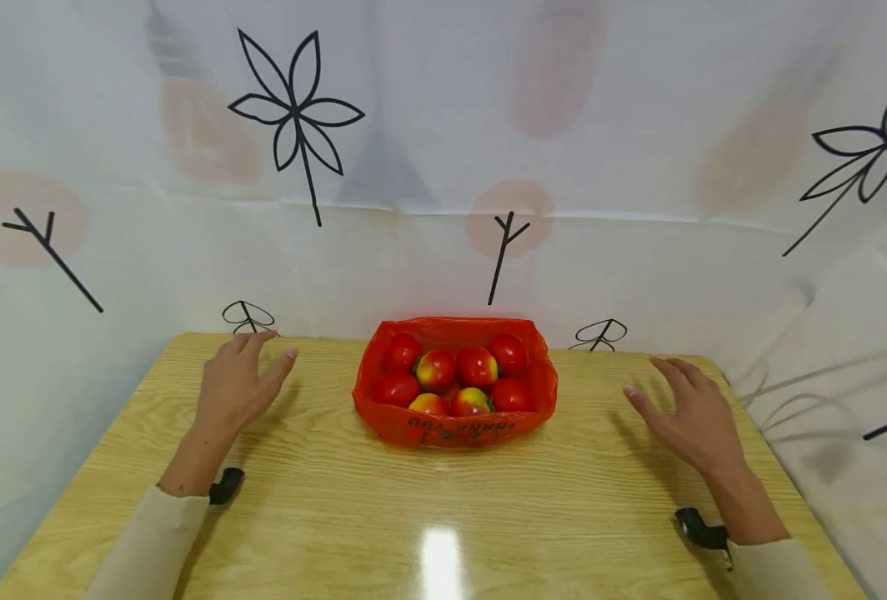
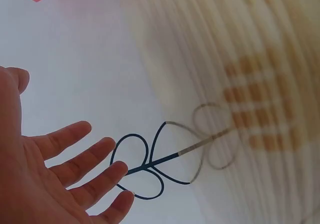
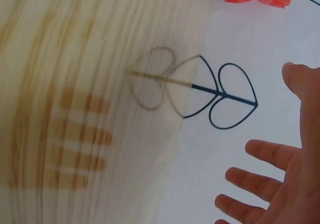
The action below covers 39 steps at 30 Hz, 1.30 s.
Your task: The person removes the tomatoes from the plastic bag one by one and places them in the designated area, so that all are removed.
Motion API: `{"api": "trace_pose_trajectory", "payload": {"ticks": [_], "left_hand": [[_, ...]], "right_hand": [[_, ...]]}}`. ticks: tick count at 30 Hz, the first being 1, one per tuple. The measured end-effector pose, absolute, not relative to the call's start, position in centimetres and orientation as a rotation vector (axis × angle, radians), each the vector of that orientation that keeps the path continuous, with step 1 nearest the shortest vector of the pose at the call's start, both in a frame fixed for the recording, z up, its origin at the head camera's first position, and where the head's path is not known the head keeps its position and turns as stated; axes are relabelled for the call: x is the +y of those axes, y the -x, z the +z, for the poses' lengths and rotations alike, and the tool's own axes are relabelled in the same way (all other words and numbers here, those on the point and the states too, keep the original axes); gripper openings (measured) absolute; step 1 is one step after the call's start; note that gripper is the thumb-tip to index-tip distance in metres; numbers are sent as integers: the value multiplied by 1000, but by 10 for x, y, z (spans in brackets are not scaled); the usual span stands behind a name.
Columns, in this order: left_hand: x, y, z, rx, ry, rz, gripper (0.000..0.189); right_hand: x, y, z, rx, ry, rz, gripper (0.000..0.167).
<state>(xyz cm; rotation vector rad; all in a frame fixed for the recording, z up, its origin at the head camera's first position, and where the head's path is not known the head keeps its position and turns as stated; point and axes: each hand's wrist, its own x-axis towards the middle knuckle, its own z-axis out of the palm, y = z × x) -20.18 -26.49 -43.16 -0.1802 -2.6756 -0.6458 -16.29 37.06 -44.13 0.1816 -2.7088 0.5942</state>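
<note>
A red plastic bag (image 1: 454,433) with its mouth wide open stands at the middle of the table, dark lettering on its near side. Inside lie several round fruits, some all red like this one (image 1: 396,389), others red and yellow like that one (image 1: 437,369). To the left of the bag my left hand (image 1: 239,385) hovers over the table, fingers spread and relaxed, holding nothing. My right hand (image 1: 689,417) hovers likewise on the other side, apart from the bag. Both wrist views show bare palms, the left hand (image 2: 75,179) and the right hand (image 3: 280,184), with the bag's edge at the top.
The wooden table (image 1: 323,517) has a glossy top that reflects the hands. Behind it hangs a white curtain (image 1: 428,150) printed with black leaf outlines and pale blotches, reaching down to the table's back edge. A black strap piece (image 1: 226,486) sits at the left wrist.
</note>
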Motion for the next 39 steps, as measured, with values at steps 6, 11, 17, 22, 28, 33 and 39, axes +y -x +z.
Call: {"api": "trace_pose_trajectory", "payload": {"ticks": [6,11,17,22,28,33,39], "left_hand": [[-260,202,-432,-2683,190,-680,61],[-255,200,-430,-2707,195,-728,63],[-247,197,-427,-2722,208,-786,61],[-242,195,-427,-2757,216,-812,62],[-236,195,-427,-2769,219,-843,64],[-227,195,-423,-2778,242,-881,65],[-215,201,-420,-2774,271,-889,66]], "right_hand": [[366,163,-442,-2679,-216,625,68],[362,162,-440,-2681,-212,642,69],[354,160,-435,-2675,-228,662,67],[343,156,-428,-2643,-284,697,63],[330,155,-420,-2587,-368,698,61],[317,156,-412,-2551,-429,705,59],[300,159,-400,-2538,-459,740,56]]}}
